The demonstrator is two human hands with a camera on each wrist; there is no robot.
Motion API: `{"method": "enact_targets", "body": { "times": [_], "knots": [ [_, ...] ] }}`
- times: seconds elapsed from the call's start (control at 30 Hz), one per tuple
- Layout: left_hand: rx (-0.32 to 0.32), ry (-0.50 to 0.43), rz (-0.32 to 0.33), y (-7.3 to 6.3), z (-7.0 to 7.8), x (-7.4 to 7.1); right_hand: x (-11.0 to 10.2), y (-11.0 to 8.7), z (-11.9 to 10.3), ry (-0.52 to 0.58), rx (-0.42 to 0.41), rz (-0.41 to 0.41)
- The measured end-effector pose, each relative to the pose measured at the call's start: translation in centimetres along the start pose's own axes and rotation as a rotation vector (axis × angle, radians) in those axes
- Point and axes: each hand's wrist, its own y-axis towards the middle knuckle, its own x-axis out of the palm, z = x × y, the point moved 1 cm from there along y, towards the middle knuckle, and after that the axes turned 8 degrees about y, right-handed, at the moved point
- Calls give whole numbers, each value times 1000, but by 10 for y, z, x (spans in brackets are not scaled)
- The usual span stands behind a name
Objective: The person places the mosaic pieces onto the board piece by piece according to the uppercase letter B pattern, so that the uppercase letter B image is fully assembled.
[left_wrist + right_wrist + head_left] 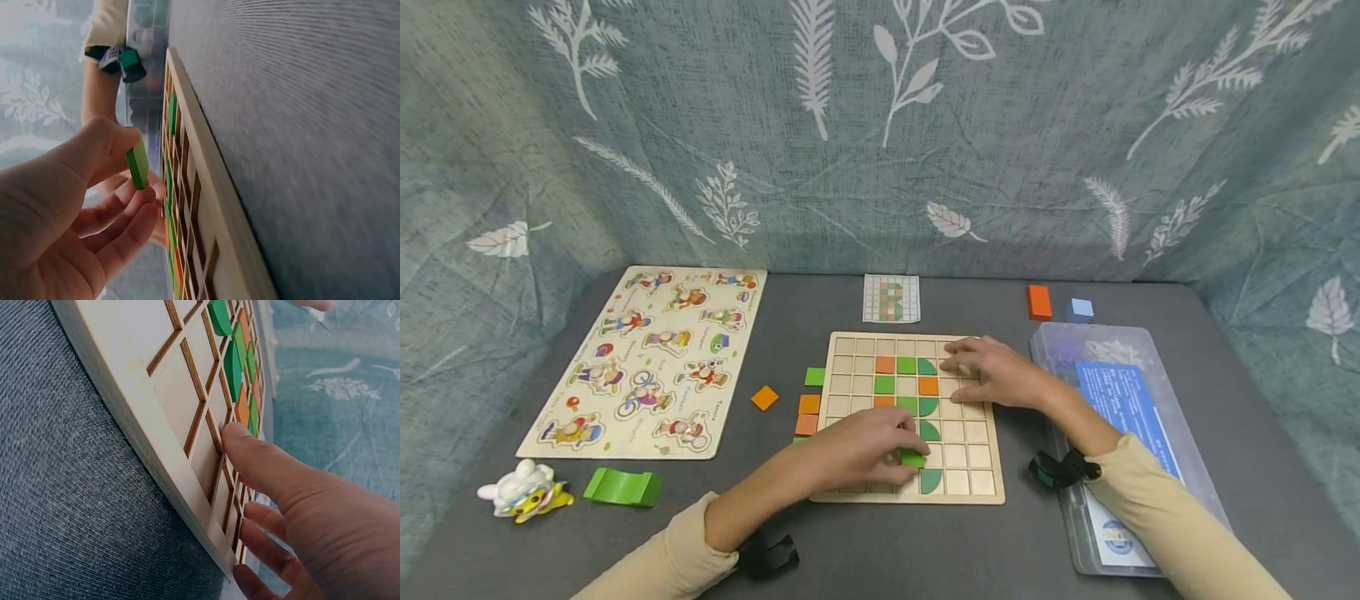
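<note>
A light green square tile (138, 164) is pinched between the thumb and fingertips of my left hand (868, 450), low over the front part of the wooden grid board (992, 483). In the left wrist view the tile is tilted up on edge beside the board. My right hand (996, 373) rests at the board's back right, fingers spread and relaxed, with the thumb (240, 440) on the grid lines. Set in the board are orange squares (928, 386), green squares (907, 365) and dark green quarter-round tiles (929, 431). My left hand hides part of the grid.
Loose tiles lie left of the board, among them an orange tile (764, 397). A pattern card (891, 298) lies behind it. To the right is a plastic case (1142, 350), with a red block (1039, 302) and blue block (1079, 311). A picture puzzle (647, 358), green block (622, 487) and toy figure (526, 492) are left.
</note>
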Motion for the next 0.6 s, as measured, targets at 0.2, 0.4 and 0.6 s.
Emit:
{"method": "enact_targets", "body": {
  "times": [0.2, 0.4, 0.6],
  "knots": [
    [47, 63, 18, 11, 5, 6, 1, -1, 0, 3, 7, -4],
    [27, 105, 22, 15, 6, 10, 2, -1, 1, -3, 4, -1],
    [16, 149, 10, 16, 5, 11, 0, 0, 0, -8, -2, 1]
  ]
}}
